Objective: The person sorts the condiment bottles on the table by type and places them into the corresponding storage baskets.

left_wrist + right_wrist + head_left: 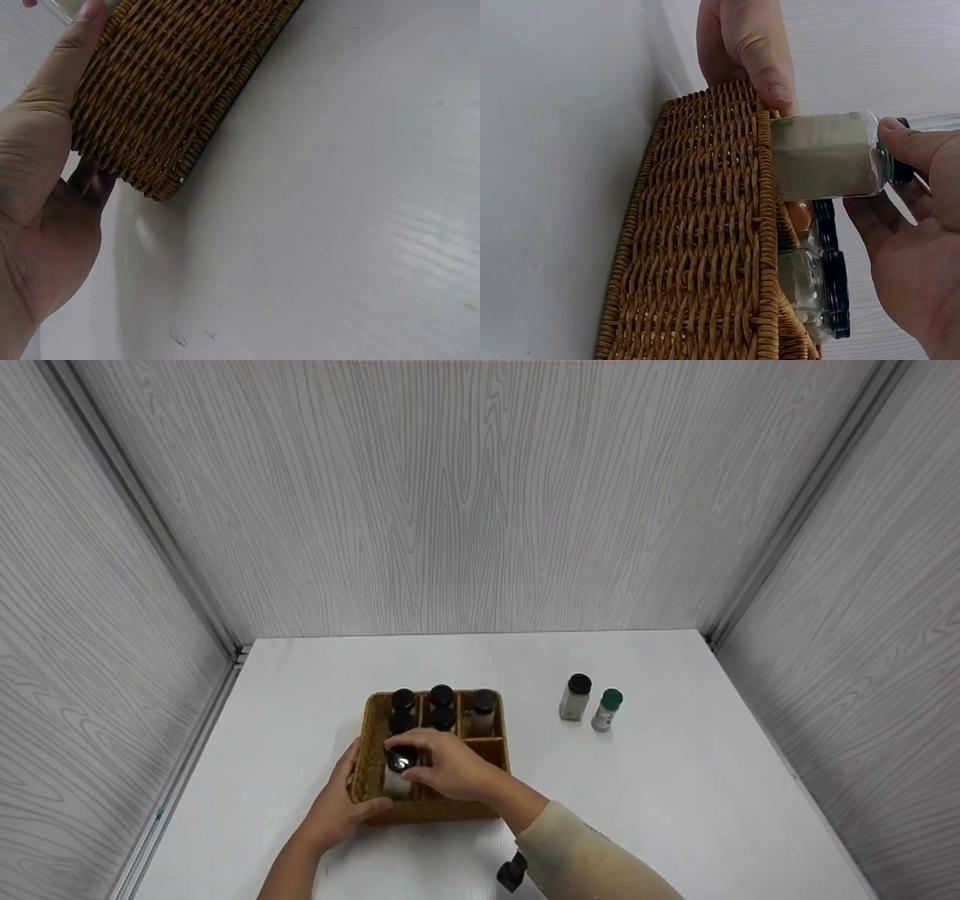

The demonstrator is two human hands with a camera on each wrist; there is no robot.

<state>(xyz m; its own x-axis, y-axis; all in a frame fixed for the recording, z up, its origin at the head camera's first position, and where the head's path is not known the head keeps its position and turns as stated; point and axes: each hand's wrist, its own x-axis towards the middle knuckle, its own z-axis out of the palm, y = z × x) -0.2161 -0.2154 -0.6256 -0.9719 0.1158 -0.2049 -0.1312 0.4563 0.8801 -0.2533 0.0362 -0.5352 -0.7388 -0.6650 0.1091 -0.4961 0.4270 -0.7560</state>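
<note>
A brown wicker basket with dividers stands on the white table. At its front left corner my left hand grips the wall, the thumb over the rim and the fingers outside, as the left wrist view also shows. My right hand pinches the black lid of a glass spice jar filled with pale powder. This jar is upright, its lower end behind the basket's front wall in the right wrist view. Several other black-lidded jars stand in the back compartments; one jar is at the back right.
Right of the basket, a black-capped bottle and a smaller green-capped bottle stand on the table. A black object shows beside the right sleeve, partly hidden. Wood-grain panels enclose the table at the back and sides.
</note>
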